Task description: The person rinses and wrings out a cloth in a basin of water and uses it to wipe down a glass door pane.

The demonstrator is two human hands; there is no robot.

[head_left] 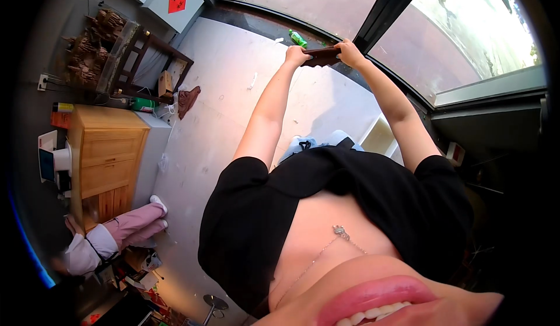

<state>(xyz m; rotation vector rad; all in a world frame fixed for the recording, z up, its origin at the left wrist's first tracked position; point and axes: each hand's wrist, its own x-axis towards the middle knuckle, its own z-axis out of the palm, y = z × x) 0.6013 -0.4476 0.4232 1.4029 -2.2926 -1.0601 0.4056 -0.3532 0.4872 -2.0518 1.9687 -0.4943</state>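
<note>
On the far left, a device with a screen (46, 165) stands at the top edge of a light wooden cabinet (114, 145), and another person (128, 227) in pink trousers and white shoes is beside that cabinet; I can't make out what their hands are doing. Past the cabinet, a carved brown piece (93, 54) sits on a dark wooden table (133, 50), with a small box (165, 84) and a green container (142, 105) close to the table's lower part. A white cabinet (169, 12) with a red paper (177, 2) on its face stands at the far left corner of the pale floor (227, 63). Along the floor's left edge lie a crumpled brown cloth (188, 101) and, nearer, a clear plastic bag (163, 162); a round stool (214, 302) shows at the near left. Farther right, a green bottle (297, 38) lies on the dark strip at the floor's far edge, below the glass. Just beside it, the wearer in the black top (361, 180) has both arms stretched forward: the left hand (296, 56) is closed round the left end of a brown piece (321, 57), cloth-like to my eye, and the right hand (349, 53) grips its right end. The piece hangs in the air between the hands, near the dark window frame (388, 11), its lower edge wavy. A pale open box (379, 138) stands near the wearer's right forearm.
</note>
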